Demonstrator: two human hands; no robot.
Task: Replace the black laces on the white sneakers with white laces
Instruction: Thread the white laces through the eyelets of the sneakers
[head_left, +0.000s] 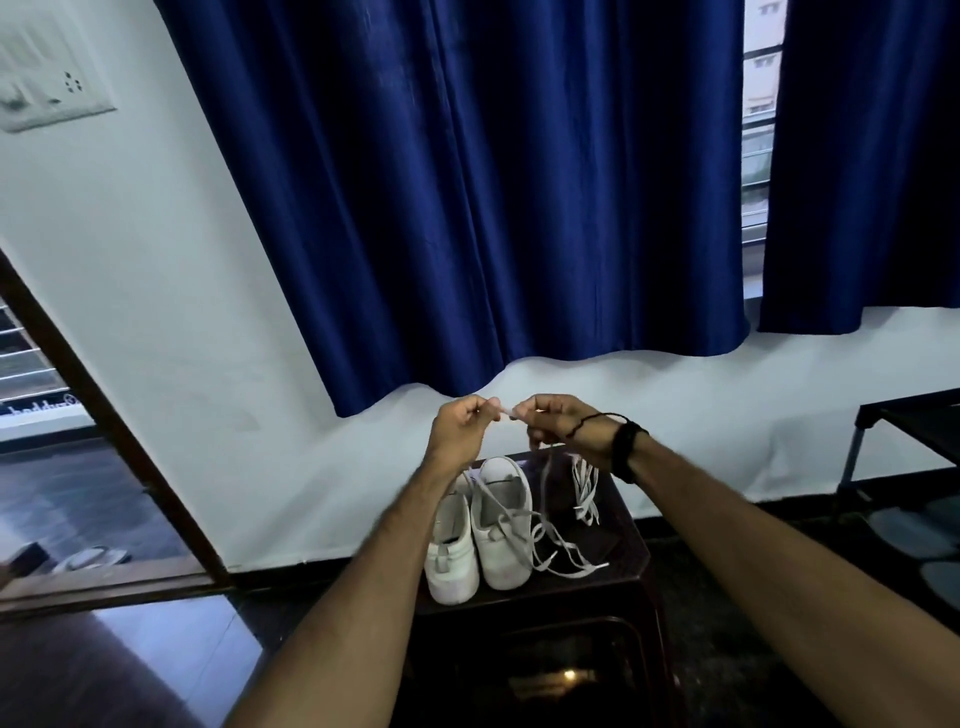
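Both hands raised over the stool, pinching a white lace between them.

The white lace (506, 412) is held up in front of the blue curtain (467, 197), its strands trailing down to the two white sneakers (480, 530) that sit side by side on the dark stool (618, 566). More loose white laces (584, 488) lie just right of the shoes. The left hand (462, 423) and the right hand (558, 423), fingers curled, each pinch the lace, nearly touching; a black wristband (626, 447) sits on the right wrist.
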